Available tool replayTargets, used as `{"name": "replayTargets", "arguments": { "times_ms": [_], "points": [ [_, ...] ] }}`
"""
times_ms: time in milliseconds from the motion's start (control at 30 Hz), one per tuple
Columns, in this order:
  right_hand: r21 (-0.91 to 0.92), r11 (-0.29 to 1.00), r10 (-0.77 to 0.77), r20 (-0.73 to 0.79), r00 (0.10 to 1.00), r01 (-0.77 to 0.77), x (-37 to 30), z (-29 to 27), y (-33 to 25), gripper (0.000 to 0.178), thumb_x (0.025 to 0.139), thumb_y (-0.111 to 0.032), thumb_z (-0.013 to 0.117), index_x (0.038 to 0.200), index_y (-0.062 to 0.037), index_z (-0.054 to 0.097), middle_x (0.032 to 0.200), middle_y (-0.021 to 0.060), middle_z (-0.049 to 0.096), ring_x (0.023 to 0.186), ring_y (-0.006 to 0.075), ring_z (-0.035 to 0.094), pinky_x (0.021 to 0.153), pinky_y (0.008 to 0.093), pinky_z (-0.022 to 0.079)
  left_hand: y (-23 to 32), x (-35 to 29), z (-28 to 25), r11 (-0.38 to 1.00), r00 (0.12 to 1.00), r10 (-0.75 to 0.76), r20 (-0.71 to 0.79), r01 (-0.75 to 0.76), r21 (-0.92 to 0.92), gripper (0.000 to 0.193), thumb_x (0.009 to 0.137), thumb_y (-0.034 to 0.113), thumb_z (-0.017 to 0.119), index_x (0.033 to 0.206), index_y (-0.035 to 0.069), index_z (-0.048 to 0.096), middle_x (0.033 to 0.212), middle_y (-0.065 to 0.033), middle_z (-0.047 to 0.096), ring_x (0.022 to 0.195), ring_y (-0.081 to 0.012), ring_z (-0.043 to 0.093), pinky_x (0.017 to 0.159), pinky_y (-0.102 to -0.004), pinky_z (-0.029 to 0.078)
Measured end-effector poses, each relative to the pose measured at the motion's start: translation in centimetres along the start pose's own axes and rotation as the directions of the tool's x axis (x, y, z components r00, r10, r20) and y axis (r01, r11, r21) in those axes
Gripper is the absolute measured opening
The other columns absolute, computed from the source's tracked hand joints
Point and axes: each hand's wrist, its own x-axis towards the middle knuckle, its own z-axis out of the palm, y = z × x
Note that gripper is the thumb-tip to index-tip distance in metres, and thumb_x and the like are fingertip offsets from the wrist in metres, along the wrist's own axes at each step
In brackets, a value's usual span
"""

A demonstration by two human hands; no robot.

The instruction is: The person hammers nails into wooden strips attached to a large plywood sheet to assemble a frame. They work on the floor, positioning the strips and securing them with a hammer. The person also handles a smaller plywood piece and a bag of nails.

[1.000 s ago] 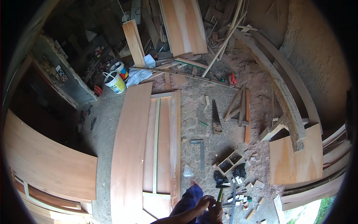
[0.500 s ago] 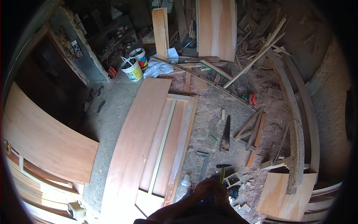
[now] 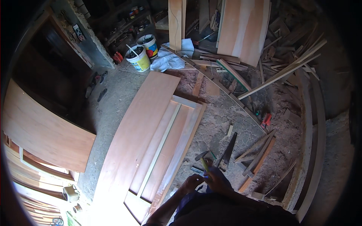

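Wooden panels (image 3: 151,139) are being shown flat on the dusty floor (image 3: 113,101) at left. Just right of them, the left hand (image 3: 191,183) is being held with fingers curled, touching the right hand (image 3: 218,180), in which a yellow pencil (image 3: 204,164) is being gripped. A handsaw (image 3: 228,150) is lying further right.

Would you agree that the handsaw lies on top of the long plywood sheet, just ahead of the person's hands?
Not quite: the head view shows the handsaw lying on the sawdust-strewn floor, to the right of the long plywood sheet, not on top of it. It is indeed just ahead of the person's left hand and right hand.
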Motion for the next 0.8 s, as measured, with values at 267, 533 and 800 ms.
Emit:
{"name": "replayTargets", "arguments": {
  "times_ms": [267,533,800],
  "points": [
    [0.006,0.996,0.083,0.224,0.971,-0.086,15.8,-11.7,6.6,0.055,0.096,-0.021,0.062,0.144,-0.0034,0.043,0.139,0.0258,0.053,0.128,0.0392,0.054,0.103,0.0423,0.046,-6.2,6.7,-5.0,0.857,0.59,-0.509,-0.627,0.281,-0.432,0.011,0.092,0.015,0.058,0.087,0.007,0.064,0.066,0.0002,0.05,0.05,-0.0093,0.047,0.044,-0.0269,0.039],
    [-0.307,0.877,0.453,0.265,0.851,-0.37,31.5,-19.6,17.2,0.054,0.092,-0.024,0.062,0.143,-0.0088,0.047,0.118,0.0227,0.065,0.104,0.0369,0.066,0.085,0.0436,0.052,-12.8,6.6,-1.3,0.379,0.005,-0.925,-0.381,0.102,-0.92,0.015,0.089,0.021,0.057,0.094,0.006,0.057,0.07,-0.0072,0.055,0.042,-0.0124,0.043,0.034,-0.0315,0.036],
    [-0.362,0.703,0.697,0.181,0.694,-0.612,44.2,-28.4,18.3,0.058,0.093,-0.017,0.055,0.149,-0.0226,0.039,0.065,0.0057,0.05,0.044,0.0168,0.047,0.038,0.0359,0.04,-4.8,18.9,-1.9,0.457,0.079,-0.883,-0.462,-0.069,-0.887,0.023,0.088,0.026,0.059,0.091,0.003,0.064,0.073,-0.0083,0.066,0.048,-0.0105,0.046,0.041,-0.0262,0.037]
  ]
}}
